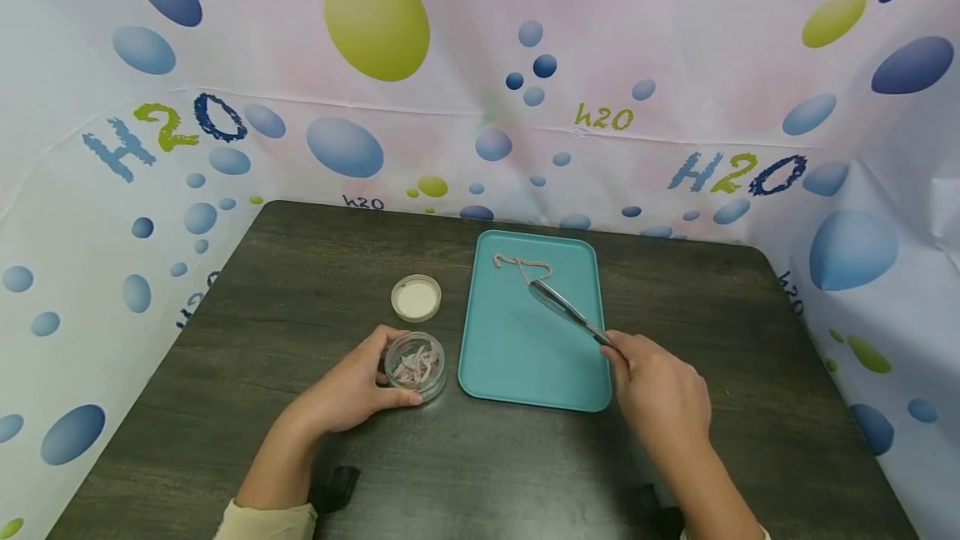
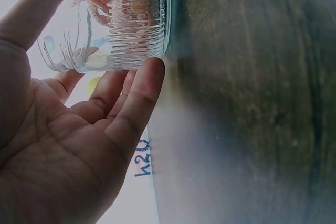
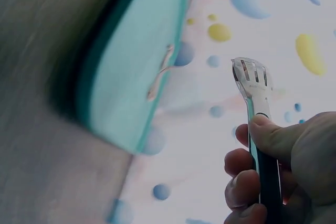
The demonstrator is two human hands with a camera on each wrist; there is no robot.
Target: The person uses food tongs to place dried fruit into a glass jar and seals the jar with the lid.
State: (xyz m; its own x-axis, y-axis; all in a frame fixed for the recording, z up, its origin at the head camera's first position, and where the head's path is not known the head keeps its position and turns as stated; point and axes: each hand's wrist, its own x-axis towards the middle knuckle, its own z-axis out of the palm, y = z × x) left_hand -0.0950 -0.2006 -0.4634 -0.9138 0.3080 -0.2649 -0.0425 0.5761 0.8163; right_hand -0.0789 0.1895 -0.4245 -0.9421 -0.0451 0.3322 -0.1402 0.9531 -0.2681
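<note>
My left hand (image 1: 352, 386) holds a small open glass jar (image 1: 437, 388) between thumb and fingers, on the table left of the tray. Inside the jar lie several pale pink, stringy strips (image 1: 415, 363); the left wrist view shows them through the ribbed glass (image 2: 139, 40). My right hand (image 1: 663, 386) grips metal tongs (image 1: 566, 307) with slotted tips (image 3: 252, 72) and a dark handle. The tongs reach over the turquoise tray (image 1: 517, 357), tips near its far end. A thin pink strand (image 1: 525, 262) lies there in a bent line, one part running to the tips.
A round lid (image 1: 416, 298) with a pale inner face lies behind the jar, left of the tray. The dark wooden table (image 1: 330, 257) borders a patterned sheet (image 1: 450, 40) at the back and sides. Small black objects (image 1: 341, 486) show near both wrists.
</note>
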